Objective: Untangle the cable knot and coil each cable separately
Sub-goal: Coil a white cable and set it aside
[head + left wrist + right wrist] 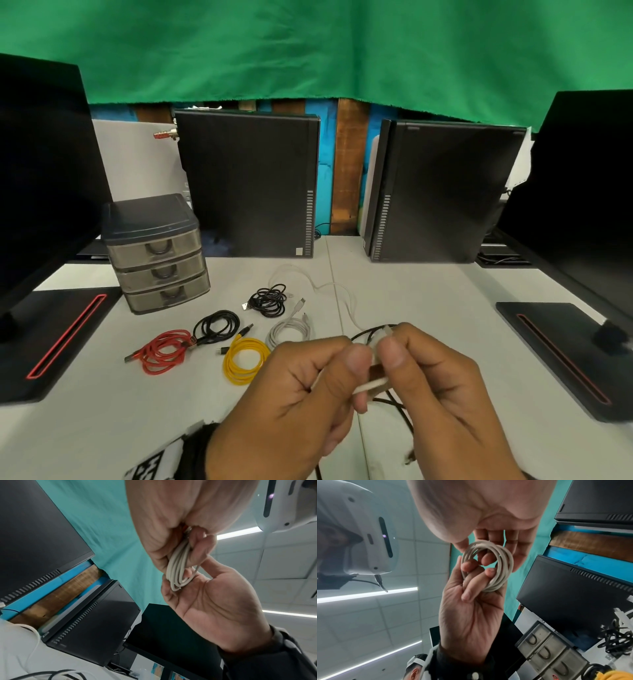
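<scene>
White table (428,291) carries a grey translucent three-drawer plastic organiser (156,253), drawers closed, contents unreadable through the fronts. Coiled on the table beside it: red cable (164,351), yellow cable (245,359), two black cables (216,325) (269,299), grey-white cable (291,330). Left hand (294,407) and right hand (442,394) both pinch a small off-white cable coil (488,565) above the table's near edge.

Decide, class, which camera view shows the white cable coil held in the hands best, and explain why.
The right wrist view: the white cable coil faces the camera, its round loops showing. In the left wrist view it appears edge-on as a narrow bundle between both hands. In the head view the left hand and right hand cover almost all of it.
</scene>
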A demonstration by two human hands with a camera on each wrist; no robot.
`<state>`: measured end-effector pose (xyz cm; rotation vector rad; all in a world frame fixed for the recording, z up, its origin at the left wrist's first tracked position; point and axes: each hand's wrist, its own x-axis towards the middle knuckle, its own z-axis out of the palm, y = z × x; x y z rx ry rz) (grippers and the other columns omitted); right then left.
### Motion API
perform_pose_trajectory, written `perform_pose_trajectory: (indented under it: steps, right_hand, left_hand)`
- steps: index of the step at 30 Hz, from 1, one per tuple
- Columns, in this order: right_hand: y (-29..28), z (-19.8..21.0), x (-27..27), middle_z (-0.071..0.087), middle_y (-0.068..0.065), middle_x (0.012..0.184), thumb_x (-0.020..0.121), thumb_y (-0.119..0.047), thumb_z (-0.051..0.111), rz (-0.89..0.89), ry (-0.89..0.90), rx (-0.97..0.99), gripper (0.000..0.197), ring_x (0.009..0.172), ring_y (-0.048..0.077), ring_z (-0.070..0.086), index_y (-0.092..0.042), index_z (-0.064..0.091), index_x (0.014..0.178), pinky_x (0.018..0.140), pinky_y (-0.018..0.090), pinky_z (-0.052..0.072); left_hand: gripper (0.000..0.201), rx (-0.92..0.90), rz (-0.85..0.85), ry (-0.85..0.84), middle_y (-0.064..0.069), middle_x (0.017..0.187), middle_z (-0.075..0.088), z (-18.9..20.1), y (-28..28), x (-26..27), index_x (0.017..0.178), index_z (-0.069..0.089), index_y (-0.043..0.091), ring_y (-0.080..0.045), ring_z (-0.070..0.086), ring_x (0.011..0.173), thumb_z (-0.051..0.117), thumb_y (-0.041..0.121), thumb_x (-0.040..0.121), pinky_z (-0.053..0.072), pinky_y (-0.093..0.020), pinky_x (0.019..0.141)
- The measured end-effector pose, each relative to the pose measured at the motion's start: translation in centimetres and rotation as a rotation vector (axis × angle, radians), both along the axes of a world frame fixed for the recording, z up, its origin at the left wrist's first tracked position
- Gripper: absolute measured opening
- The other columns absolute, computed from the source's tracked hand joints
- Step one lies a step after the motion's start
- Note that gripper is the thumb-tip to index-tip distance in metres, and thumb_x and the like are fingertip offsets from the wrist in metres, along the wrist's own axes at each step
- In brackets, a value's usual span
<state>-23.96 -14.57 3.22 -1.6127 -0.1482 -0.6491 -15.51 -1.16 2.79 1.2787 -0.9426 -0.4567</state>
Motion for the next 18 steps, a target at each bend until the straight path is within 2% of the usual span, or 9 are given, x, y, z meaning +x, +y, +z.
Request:
perform_pose_trajectory:
  steps: [2,3,4,6,10,13,15,17,18]
  right_hand:
    - [-0.2,-0.2,0.2,0.066,0.015,0.069,0.083,-0.062,0.065,0.032,0.012,0.005,0.048,0.067,0.024,0.063,-0.014,0.069,0.081,0.069,0.028,0.052]
    - [-0.3,-0.3,0.2,0.067,0.014,0.074,0.081,-0.063,0.068,0.053,0.017,-0.001,0.048,0.07,0.025,0.064,-0.015,0.071,0.089,0.07,0.034,0.053]
    - [-0.5,-0.4,0.3,0.069,0.012,0.079,0.08,-0.061,0.07,0.072,0.021,-0.019,0.046,0.075,0.025,0.065,-0.018,0.072,0.096,0.072,0.041,0.055]
    - [-0.8,-0.4,0.4,0.071,0.011,0.087,0.08,-0.052,0.075,0.082,0.025,-0.055,0.039,0.079,0.026,0.068,-0.022,0.073,0.106,0.076,0.051,0.057]
    - [-1.2,-0.6,0.8,0.069,0.014,0.076,0.084,-0.031,0.07,0.011,-0.006,-0.038,0.023,0.065,0.027,0.066,-0.017,0.077,0.101,0.068,0.053,0.059]
    - [-1.1,-0.8,0.9,0.073,0.01,0.077,0.087,-0.031,0.069,-0.009,-0.026,-0.076,0.019,0.072,0.031,0.07,-0.021,0.078,0.101,0.073,0.057,0.057]
    - [-0.7,-0.6,1.0,0.076,0.001,0.082,0.092,-0.025,0.068,-0.006,-0.066,-0.137,0.012,0.08,0.024,0.072,-0.032,0.077,0.095,0.077,0.046,0.059]
    - [-0.5,-0.9,1.3,0.074,-0.012,0.077,0.093,-0.018,0.064,-0.063,-0.101,-0.229,0.026,0.076,0.01,0.07,-0.041,0.074,0.092,0.071,0.021,0.055]
    - [-0.5,-1.3,1.5,0.072,-0.013,0.072,0.092,-0.017,0.063,-0.097,-0.099,-0.24,0.028,0.072,0.007,0.068,-0.042,0.075,0.093,0.069,0.014,0.051]
  left_hand:
    - [0.053,-0.025,0.03,0.022,-0.023,0.045,0.042,0.0,-0.2,0.0,0.061,0.063,0.024,-0.01,0.034,0.032,0.058,0.074,0.079,0.028,-0.015,0.041]
    - [0.049,-0.039,0.031,0.029,-0.02,0.044,0.043,0.3,-0.3,0.1,0.062,0.066,0.028,-0.007,0.034,0.031,0.056,0.071,0.082,0.028,-0.014,0.04]
    - [0.044,-0.051,0.027,0.031,-0.005,0.041,0.045,0.5,-0.3,0.2,0.062,0.068,0.033,-0.005,0.034,0.031,0.052,0.066,0.086,0.027,-0.013,0.04]
    - [0.043,-0.065,0.003,0.071,0.004,0.041,0.046,0.9,-0.4,0.6,0.057,0.065,0.034,-0.003,0.034,0.031,0.05,0.058,0.09,0.03,-0.013,0.04]
    - [0.044,-0.071,-0.024,0.205,-0.013,0.041,0.04,0.6,-0.8,0.8,0.057,0.055,0.021,-0.008,0.036,0.031,0.051,0.048,0.091,0.039,-0.013,0.047]
    - [0.044,-0.064,0.05,0.306,0.0,0.04,0.028,0.4,-1.2,1.1,0.059,0.059,0.016,-0.011,0.033,0.034,0.05,0.048,0.089,0.039,-0.019,0.051]
    - [0.052,-0.064,0.108,0.383,0.002,0.044,0.023,0.2,-1.5,1.6,0.065,0.062,0.01,-0.011,0.029,0.036,0.057,0.055,0.091,0.038,-0.024,0.055]
    - [0.054,-0.068,0.143,0.429,0.002,0.047,0.023,-0.1,-1.7,2.0,0.073,0.061,0.001,-0.012,0.026,0.039,0.057,0.053,0.085,0.041,-0.026,0.055]
    - [0.05,-0.072,0.147,0.426,0.002,0.047,0.023,-0.3,-1.9,2.0,0.072,0.062,0.004,-0.012,0.027,0.041,0.055,0.053,0.082,0.042,-0.028,0.056]
